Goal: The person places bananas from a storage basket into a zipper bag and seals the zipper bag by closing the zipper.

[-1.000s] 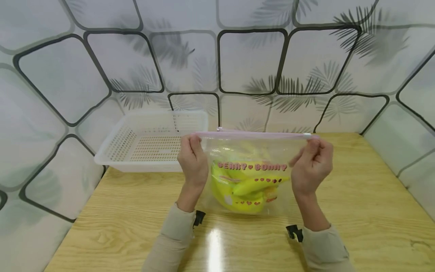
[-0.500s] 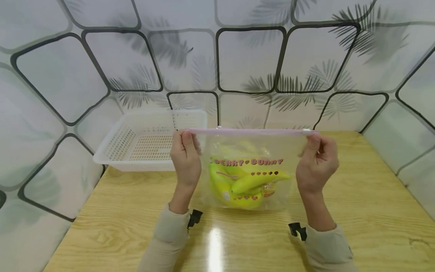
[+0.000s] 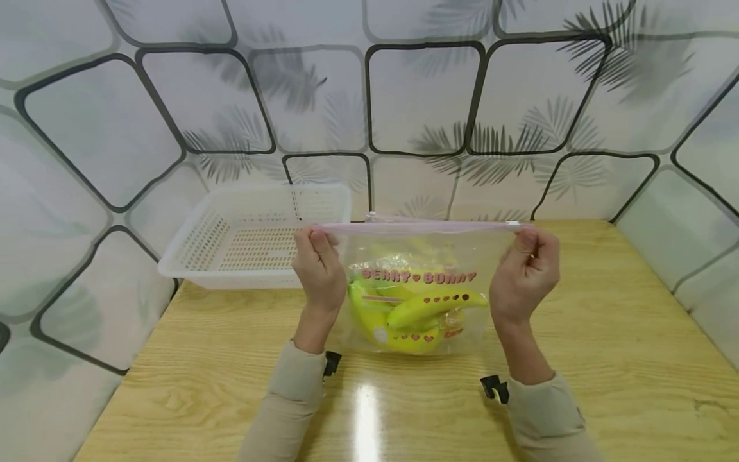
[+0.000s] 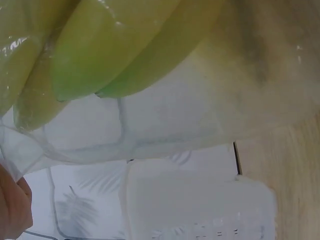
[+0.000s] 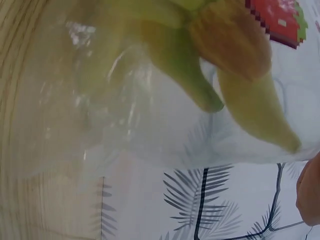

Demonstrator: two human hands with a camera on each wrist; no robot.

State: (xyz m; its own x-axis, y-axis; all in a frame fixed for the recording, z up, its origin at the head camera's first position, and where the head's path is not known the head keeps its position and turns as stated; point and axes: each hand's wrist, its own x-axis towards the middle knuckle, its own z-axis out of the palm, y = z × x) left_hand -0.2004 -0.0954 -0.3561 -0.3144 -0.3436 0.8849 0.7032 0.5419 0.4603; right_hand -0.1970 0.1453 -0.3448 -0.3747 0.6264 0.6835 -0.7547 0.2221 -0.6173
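Note:
A clear zip bag with pink "BERRY BUNNY" print hangs upright between both hands in the head view. My left hand pinches the left end of its pink top strip. At the other end, my right hand pinches the strip beside a small white slider. Yellow bananas lie inside, low in the bag. Their greenish tips show through the plastic in the left wrist view. In the right wrist view an orange-brown rounded thing sits among the bananas, its kind blurred by the plastic.
A white perforated basket stands at the back left, behind my left hand. The wooden table runs up to a patterned backdrop at the back and both sides.
Both hands first rise and spread, pulling the strip taut. Since half a second ago they have come closer together and dipped slightly, mostly the right hand moving left, still holding the bag.

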